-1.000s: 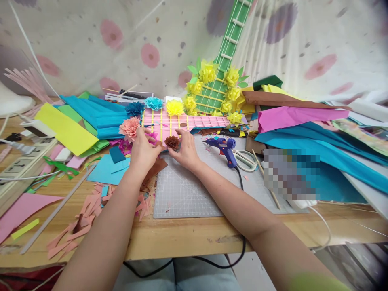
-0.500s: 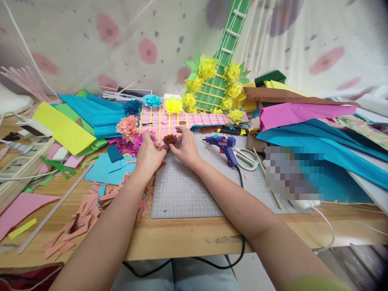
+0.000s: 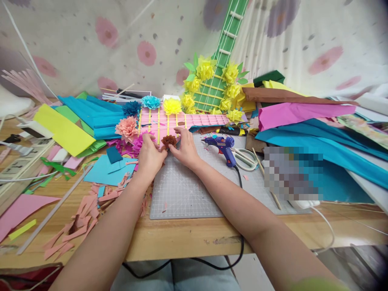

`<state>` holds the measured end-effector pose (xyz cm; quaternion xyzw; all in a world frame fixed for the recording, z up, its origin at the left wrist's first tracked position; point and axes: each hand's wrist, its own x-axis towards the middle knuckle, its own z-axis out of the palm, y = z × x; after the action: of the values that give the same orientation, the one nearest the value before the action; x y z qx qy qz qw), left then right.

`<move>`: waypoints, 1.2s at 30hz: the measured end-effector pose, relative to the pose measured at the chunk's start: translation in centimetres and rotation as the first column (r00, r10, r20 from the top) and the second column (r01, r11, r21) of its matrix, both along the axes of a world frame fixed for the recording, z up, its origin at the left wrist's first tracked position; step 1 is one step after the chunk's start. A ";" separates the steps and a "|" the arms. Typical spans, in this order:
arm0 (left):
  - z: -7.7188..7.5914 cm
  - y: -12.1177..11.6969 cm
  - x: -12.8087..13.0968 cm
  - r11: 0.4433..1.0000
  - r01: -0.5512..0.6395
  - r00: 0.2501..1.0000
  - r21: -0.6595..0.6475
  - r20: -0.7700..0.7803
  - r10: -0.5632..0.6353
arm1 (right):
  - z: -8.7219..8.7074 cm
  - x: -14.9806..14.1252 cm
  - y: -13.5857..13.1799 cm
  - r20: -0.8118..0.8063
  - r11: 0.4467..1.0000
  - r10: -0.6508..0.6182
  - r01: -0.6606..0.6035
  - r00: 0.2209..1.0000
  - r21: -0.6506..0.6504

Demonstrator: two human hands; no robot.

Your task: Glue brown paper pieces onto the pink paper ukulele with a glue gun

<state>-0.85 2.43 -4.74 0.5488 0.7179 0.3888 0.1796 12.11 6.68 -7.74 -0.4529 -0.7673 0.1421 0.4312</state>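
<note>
A brown paper flower (image 3: 169, 140) sits at the near edge of a pink paper guitar (image 3: 163, 126) with yellow bars and white strings. My left hand (image 3: 150, 157) closes in from the left, its thumb against the flower's side and its curled fingers over the guitar's edge. From the right, my right hand (image 3: 186, 149) holds the flower's other side with its thumb, the fingers bent over the guitar. Around the body are a magenta flower (image 3: 142, 141), a salmon flower (image 3: 126, 127), a dark blue flower (image 3: 131, 108), a light blue flower (image 3: 150, 102) and a yellow flower (image 3: 172, 106).
A blue glue gun (image 3: 222, 146) and scissors (image 3: 245, 159) lie on the grey cutting mat (image 3: 188, 198). Behind stands a green paper guitar (image 3: 226, 60) with yellow flowers. Crepe paper (image 3: 306, 115) is piled at right, paper scraps (image 3: 81, 218) at left. A black cord (image 3: 241, 246) crosses the table edge.
The view has shifted very slightly. Both hands stay at the brown flower, with no other clear movement.
</note>
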 end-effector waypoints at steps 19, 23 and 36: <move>0.6 -0.2 -1.3 0.997 0.023 0.994 -0.077 -0.105 -0.031 | 1.8 -0.3 -2.3 -0.216 0.925 -0.200 0.112 0.956 -0.363; 0.8 -0.2 -2.0 0.997 0.044 0.989 -0.065 -0.139 -0.053 | 2.5 -0.4 -3.0 -0.199 0.692 -0.139 -0.048 0.970 -0.721; 0.9 -0.3 -1.0 0.996 0.003 0.998 -0.091 -0.059 -0.009 | 1.8 -1.7 -3.1 -0.482 0.497 -0.320 -0.289 0.816 -0.818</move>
<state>-1.87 2.14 -3.79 0.5535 0.7382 0.3387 0.1843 10.39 3.55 -5.90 -0.5472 -0.4154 0.6332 0.3565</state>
